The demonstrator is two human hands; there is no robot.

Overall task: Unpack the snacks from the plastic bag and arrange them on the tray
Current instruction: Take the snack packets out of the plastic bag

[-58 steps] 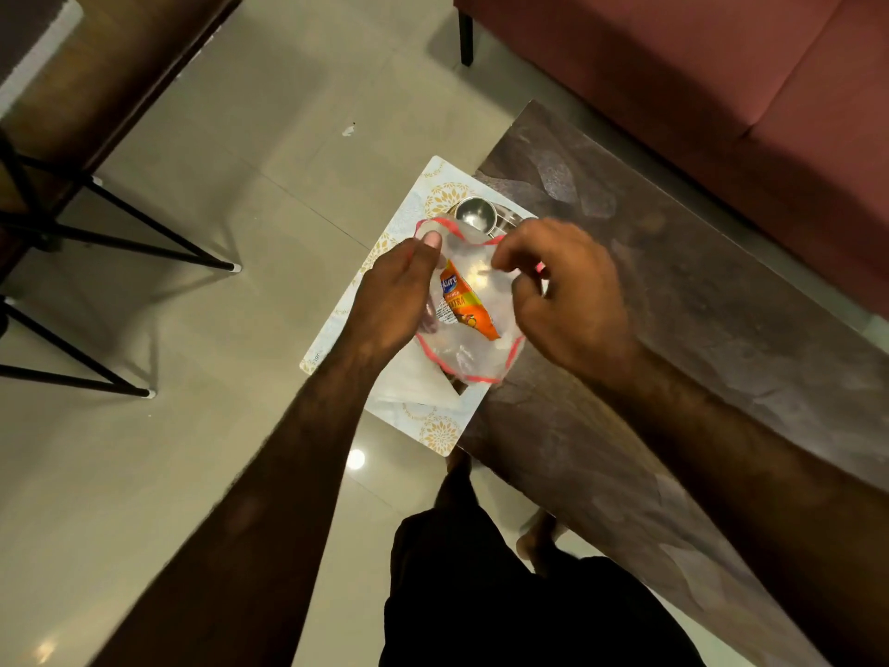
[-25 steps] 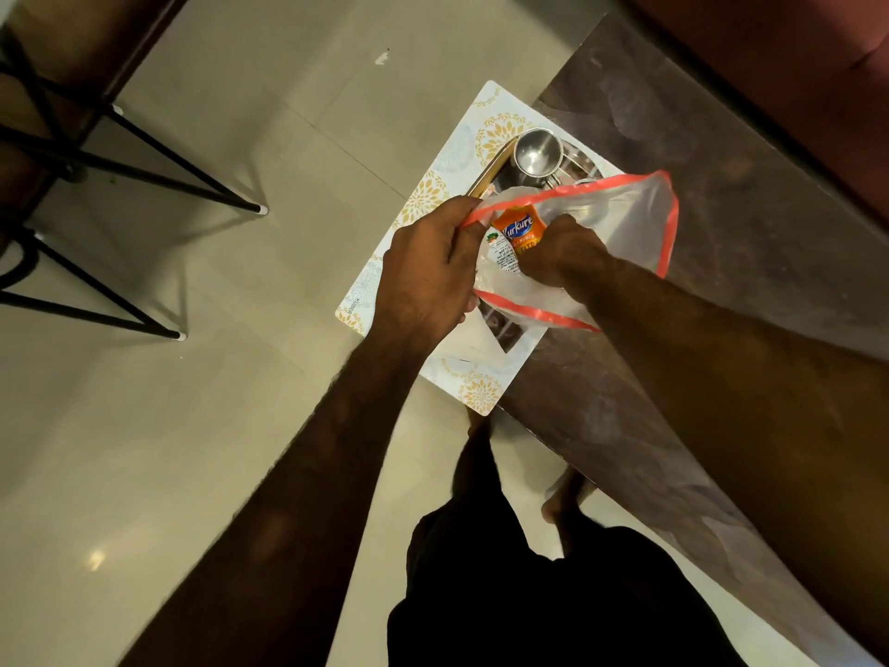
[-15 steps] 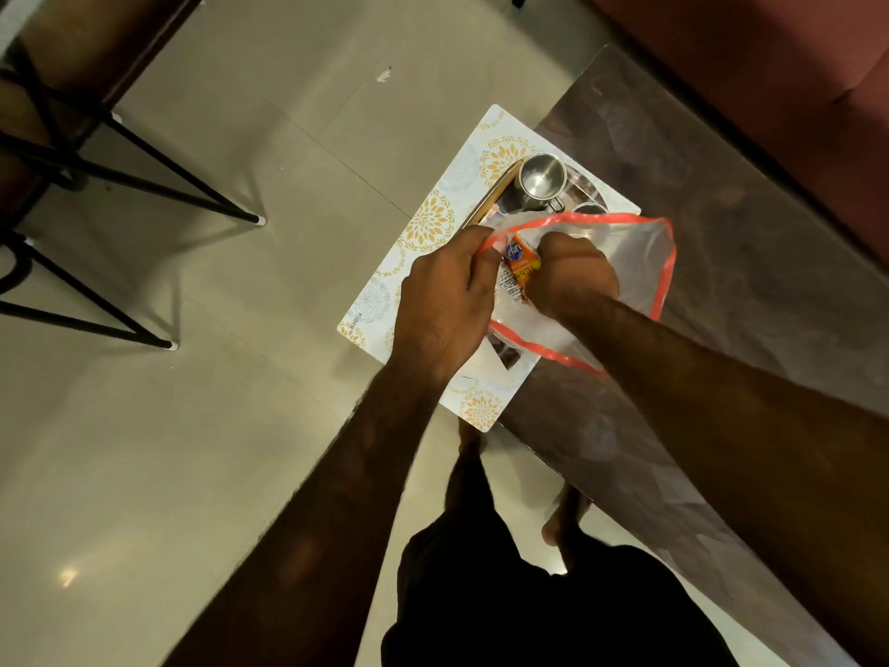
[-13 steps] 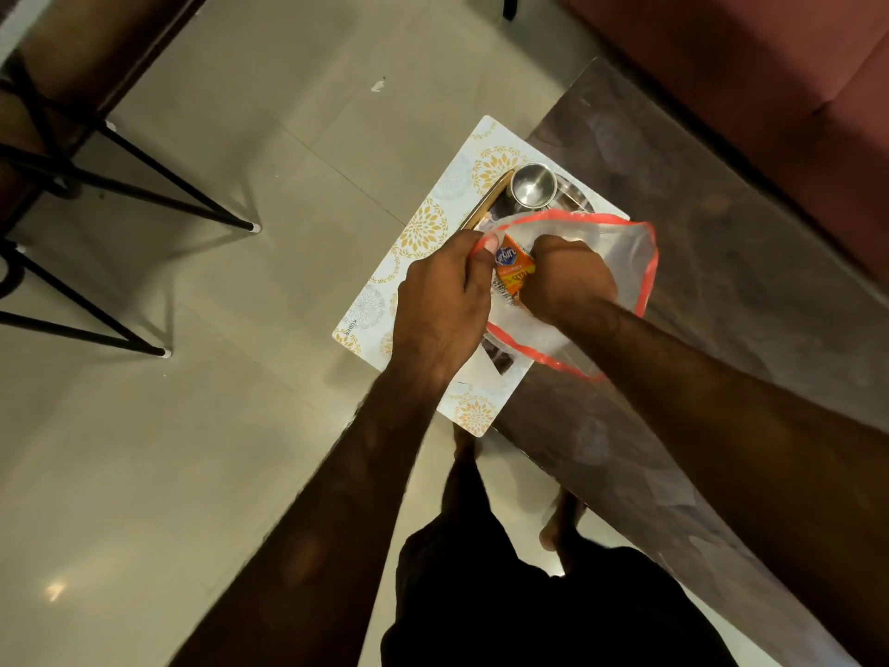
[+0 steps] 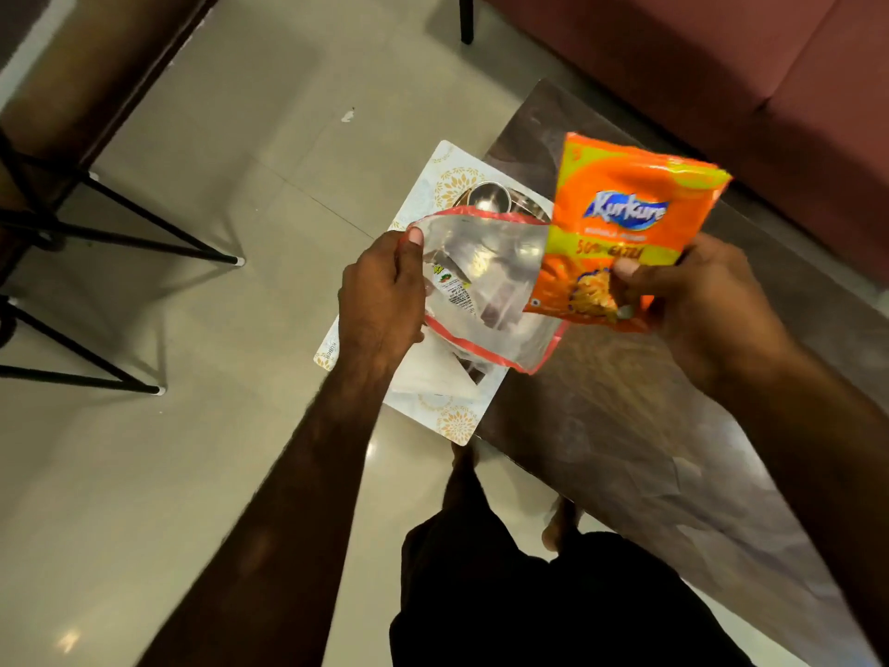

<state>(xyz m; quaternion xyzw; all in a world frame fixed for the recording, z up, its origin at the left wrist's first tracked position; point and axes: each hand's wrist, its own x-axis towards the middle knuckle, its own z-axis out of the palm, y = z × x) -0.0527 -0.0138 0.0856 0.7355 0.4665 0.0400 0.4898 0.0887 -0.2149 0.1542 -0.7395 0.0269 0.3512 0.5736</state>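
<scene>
My right hand (image 5: 697, 305) grips an orange Kurkure snack packet (image 5: 625, 223) by its lower edge, held up in the air outside the bag. My left hand (image 5: 380, 296) pinches the rim of a clear plastic bag (image 5: 486, 291) with a red border. The bag hangs open above the tray. Another packet with a white printed label (image 5: 450, 288) shows through the bag near my left thumb. Below lies a white tray (image 5: 452, 421) with gold floral patterns, overhanging the corner of a dark table (image 5: 625, 426). A steel cup (image 5: 488, 197) stands at the tray's far end.
A maroon sofa (image 5: 721, 65) runs along the far right behind the table. Black metal furniture legs (image 5: 120, 233) stand on the tiled floor at left. My legs and bare feet (image 5: 558, 522) are just below the table's near edge.
My right hand, which was inside the bag, has pulled the orange packet out and lifted it up to the right. My left hand still holds the bag's rim.
</scene>
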